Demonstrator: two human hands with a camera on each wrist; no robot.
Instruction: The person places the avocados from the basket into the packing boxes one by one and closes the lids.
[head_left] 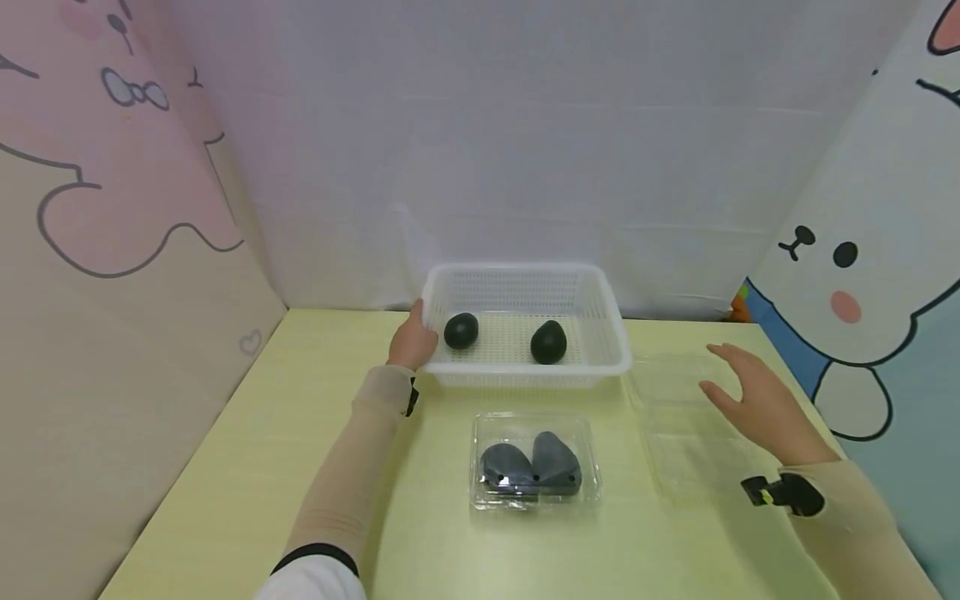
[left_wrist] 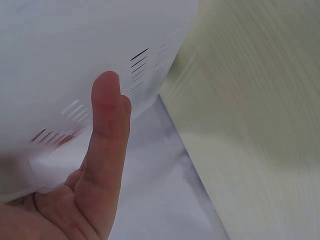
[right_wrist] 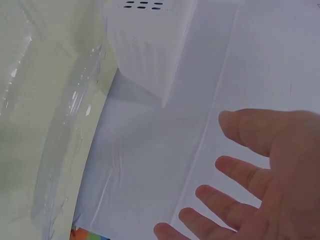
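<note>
Gripping a white basket (head_left: 495, 369) of avocados (head_left: 548, 342) at the back of the desk (head_left: 637, 550) with our left hand (head_left: 413, 340), we are holding our right hand (head_left: 765, 412) spread and empty near a clear box (head_left: 671, 408).

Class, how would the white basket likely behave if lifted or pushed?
The basket looks light for its size, as its walls are slotted. It is probably fairly stiff, since its rim runs straight along the front. Tipped, it may let the dark fruits roll, as they are rounded and lie apart.
</note>
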